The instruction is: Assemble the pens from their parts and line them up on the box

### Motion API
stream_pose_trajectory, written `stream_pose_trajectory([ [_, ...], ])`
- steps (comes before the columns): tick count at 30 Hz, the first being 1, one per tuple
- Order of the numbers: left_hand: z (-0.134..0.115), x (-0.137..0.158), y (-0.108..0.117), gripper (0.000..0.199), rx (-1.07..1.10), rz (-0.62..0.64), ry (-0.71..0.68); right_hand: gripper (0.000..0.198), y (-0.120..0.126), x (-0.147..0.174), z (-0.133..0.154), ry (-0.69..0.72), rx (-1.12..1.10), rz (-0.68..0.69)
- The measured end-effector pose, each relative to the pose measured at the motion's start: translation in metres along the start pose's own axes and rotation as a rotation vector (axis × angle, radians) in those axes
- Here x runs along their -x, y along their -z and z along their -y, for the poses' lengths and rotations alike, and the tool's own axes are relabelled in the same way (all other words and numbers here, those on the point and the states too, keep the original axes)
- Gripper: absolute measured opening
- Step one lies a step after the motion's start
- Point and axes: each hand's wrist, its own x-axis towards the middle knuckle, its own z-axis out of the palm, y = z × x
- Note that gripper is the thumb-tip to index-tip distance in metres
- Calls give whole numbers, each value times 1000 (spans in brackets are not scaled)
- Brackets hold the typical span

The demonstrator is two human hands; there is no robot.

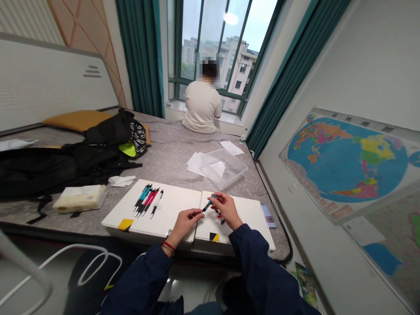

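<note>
Between my two hands is a teal-and-black pen (208, 204), tilted over the white boards. My right hand (229, 211) pinches its teal end with closed fingers. At the black end, the fingertips of my left hand (185, 222) are pressed together on it. Under my right hand lie red and black pen parts (220, 215), partly hidden by the fingers. To the left, a row of pens (146, 200) in teal, red and black rests on the left white board (177, 205), with a white-and-black pen (156, 204) at its right end.
A clear plastic box (236, 173) and paper sheets (196, 164) lie beyond the boards. Left are a tissue pack (80, 199) and black bags (65, 164). A phone (269, 215) lies by the right board (252, 218). A person (202, 107) sits by the window, back turned.
</note>
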Motion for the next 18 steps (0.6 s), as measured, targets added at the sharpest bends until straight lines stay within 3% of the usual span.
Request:
stream_pose_trajectory([
  [10, -2, 1, 1, 26, 35, -23, -20, 40, -4, 0, -5, -12, -15, 28],
  [15, -1, 0, -1, 34, 82, -17, -9, 41, -2, -3, -5, 56, 38, -76],
  [18, -2, 0, -2, 41, 45, -24, -11, 39, -2, -3, -9, 92, 121, -42],
])
